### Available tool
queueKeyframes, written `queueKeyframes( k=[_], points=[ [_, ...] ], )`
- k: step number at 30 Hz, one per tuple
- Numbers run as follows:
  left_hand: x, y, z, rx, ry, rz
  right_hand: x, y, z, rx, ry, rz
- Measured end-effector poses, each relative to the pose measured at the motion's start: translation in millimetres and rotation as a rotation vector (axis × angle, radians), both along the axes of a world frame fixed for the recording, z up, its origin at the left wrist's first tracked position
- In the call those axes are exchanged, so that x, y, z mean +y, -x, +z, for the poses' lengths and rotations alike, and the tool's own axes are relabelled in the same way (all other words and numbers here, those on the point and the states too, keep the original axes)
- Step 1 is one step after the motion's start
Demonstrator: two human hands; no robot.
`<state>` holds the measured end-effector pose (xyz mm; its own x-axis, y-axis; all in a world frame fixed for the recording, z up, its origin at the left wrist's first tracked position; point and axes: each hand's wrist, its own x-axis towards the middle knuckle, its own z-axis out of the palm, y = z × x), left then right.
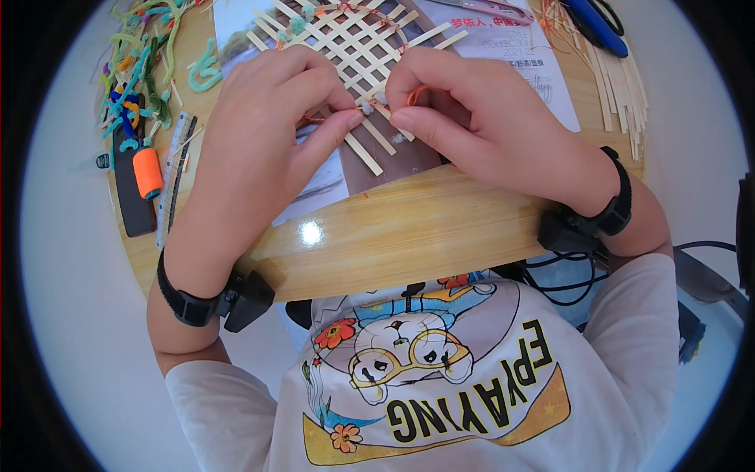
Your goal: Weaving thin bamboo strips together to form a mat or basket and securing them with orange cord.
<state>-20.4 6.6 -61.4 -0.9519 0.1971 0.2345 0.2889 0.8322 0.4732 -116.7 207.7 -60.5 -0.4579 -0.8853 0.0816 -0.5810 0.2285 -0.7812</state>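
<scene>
A lattice of woven pale bamboo strips (358,47) lies on a printed sheet, with orange thread and turquoise fuzzy bits around its rim. My left hand (271,118) is closed at the lattice's near edge, thumb and index finger pinching a small grey-white fuzzy piece (366,107). Just to its right, my right hand (480,118) is also in a pinch at the strips. Orange thread (419,93) curls inside the right hand's bent fingers. The fingertips partly hide the edge between the hands, and several strip ends stick out below them.
Colourful pipe cleaners (141,59) are heaped at the far left. An orange thread spool (147,173) lies by a dark bar (134,206) and a ruler (170,177). Loose bamboo strips (621,90) and a blue-handled tool (595,27) sit at the right. The table edge (377,263) is nearest me.
</scene>
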Motion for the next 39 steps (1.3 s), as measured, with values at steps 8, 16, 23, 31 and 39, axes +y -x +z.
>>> queueKeyframes(
  k=[8,16,23,31,39],
  points=[
    [0.8,1.4,-0.1,0.026,-0.008,-0.005,4.3,1.5,1.2,-0.202,-0.045,0.083],
    [1.9,1.9,-1.0,0.043,0.014,-0.016,6.5,6.5,-5.8,-0.471,0.022,0.142],
    [-2.5,-2.4,2.8,-0.057,-0.064,0.025,7.9,9.2,-8.8,-0.433,0.017,0.104],
    [-5.5,-2.8,7.8,0.08,-0.025,0.062,11.4,9.6,-6.6,-0.331,0.016,0.142],
    [-2.8,1.3,2.9,0.059,0.086,-0.006,9.6,7.6,-3.8,-0.302,0.025,0.152]
  ],
)
